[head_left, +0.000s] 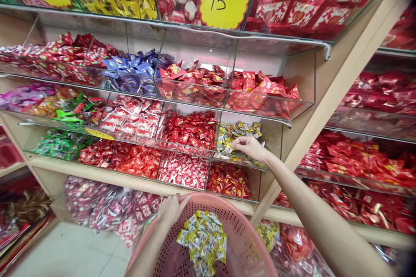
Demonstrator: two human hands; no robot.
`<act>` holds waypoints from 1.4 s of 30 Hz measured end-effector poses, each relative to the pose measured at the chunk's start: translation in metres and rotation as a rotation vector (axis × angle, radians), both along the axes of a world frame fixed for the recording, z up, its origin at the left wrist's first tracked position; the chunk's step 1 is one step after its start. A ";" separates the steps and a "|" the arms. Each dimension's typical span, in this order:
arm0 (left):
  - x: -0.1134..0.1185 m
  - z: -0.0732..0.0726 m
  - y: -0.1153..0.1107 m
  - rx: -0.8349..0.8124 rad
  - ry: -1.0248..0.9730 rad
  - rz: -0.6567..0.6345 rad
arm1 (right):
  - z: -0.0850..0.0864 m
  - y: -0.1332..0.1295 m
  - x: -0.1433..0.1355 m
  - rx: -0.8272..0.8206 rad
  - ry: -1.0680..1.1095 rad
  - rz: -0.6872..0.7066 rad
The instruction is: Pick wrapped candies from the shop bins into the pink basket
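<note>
A pink plastic basket (251,236) with a perforated wall stands low in front of me. Inside it lies a heap of small yellow-and-white wrapped candies (204,242). My left hand (170,207) is closed over the basket's rim at its far left. My right hand (248,147) reaches into a clear shelf compartment holding the same kind of candies (245,129). Its thumb and fingers are pinched together at a yellow-and-white wrapped candy (228,149), above the compartment's front panel.
Clear-fronted shelves carry red candies (191,132), blue packets (133,69) and green candies (61,143). A yellow price tag (224,2) reads 15. A wooden upright (320,106) stands right of my right hand. Bagged candies (97,207) lie beneath on the tiled floor (71,249).
</note>
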State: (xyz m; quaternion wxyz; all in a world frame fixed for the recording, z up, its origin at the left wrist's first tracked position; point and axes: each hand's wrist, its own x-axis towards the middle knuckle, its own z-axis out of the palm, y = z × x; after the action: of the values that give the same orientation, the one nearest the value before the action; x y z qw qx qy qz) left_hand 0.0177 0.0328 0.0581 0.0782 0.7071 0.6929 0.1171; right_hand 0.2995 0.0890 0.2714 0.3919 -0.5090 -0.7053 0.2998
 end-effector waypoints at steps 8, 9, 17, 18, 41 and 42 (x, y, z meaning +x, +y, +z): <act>0.001 0.004 -0.003 0.000 -0.005 0.001 | 0.008 -0.031 -0.011 0.189 0.103 -0.061; 0.001 0.005 -0.003 0.002 -0.001 -0.002 | 0.010 -0.040 -0.016 0.222 0.111 -0.060; 0.002 0.005 -0.003 -0.038 -0.005 0.001 | -0.064 -0.088 -0.066 0.195 0.051 0.051; 0.002 0.005 -0.003 -0.030 -0.003 0.002 | -0.084 -0.089 -0.070 0.176 0.007 0.061; 0.003 0.009 -0.006 -0.037 0.015 0.004 | -0.249 -0.086 -0.119 -0.137 -0.291 -0.088; 0.003 0.009 -0.006 -0.034 0.016 0.004 | -0.249 -0.087 -0.119 -0.129 -0.316 -0.089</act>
State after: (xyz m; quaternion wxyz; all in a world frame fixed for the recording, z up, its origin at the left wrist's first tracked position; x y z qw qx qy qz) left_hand 0.0203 0.0273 0.0668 0.0841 0.7053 0.6968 0.0997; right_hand 0.1806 0.0022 0.0228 0.2553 -0.6048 -0.7141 0.2430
